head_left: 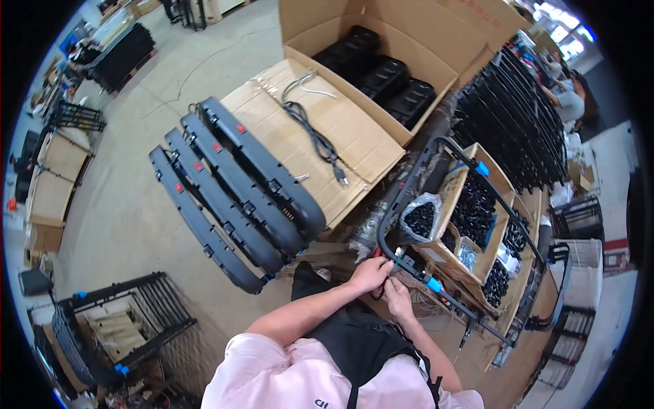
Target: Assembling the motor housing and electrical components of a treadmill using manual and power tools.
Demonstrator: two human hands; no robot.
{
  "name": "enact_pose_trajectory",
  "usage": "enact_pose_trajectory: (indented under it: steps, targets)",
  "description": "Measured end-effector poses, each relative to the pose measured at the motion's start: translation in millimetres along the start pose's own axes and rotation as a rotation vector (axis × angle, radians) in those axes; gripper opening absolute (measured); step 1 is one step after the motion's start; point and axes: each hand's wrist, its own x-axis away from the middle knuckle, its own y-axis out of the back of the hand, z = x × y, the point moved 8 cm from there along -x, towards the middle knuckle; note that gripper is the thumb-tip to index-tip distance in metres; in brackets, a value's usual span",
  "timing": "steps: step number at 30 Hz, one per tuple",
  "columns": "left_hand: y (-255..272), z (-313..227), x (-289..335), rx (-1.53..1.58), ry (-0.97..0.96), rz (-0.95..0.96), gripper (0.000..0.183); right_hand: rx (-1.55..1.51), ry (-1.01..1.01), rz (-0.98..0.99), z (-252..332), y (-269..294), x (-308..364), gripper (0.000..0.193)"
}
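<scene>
My left hand (371,274) is closed in a pinch beside the lower left corner of a black tubular metal frame (383,235). Just below it and to its right, my right hand (396,298) has its fingers drawn together. A small greenish, shiny bit shows at the left fingertips, close to a small black bracket (408,262) on the frame. Something dark lies between the two hands, too small to name. Blue wrapping (434,284) covers part of the tube to the right of my hands.
Several dark grey curved housings (235,184) with red switches stand at the left. A power cord (317,136) lies on cardboard (361,146) ahead, before a carton (371,85) of black parts. Right of my hands is a wooden divided box (443,255) of small black parts; stacked black frames (507,116) stand beyond.
</scene>
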Motion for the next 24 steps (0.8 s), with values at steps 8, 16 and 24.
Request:
enact_pose_trajectory:
  steps: [8, 16, 24]
  targets:
    - [13.9, 33.4, 35.1, -0.089, 0.085, 0.064, 0.038, -0.231, 0.011, -0.038, 1.5, 12.4, -35.3, 0.031]
    - [-23.3, 27.2, 41.1, -0.196, -0.231, 0.428, 0.034, -0.097, -0.004, -0.098, 18.3, 21.7, -21.2, 0.034]
    - [0.2, 33.2, 48.9, -0.024, 0.031, 0.351, 0.039, 0.793, 0.361, -0.31, 110.0, 112.7, -40.2, 0.042]
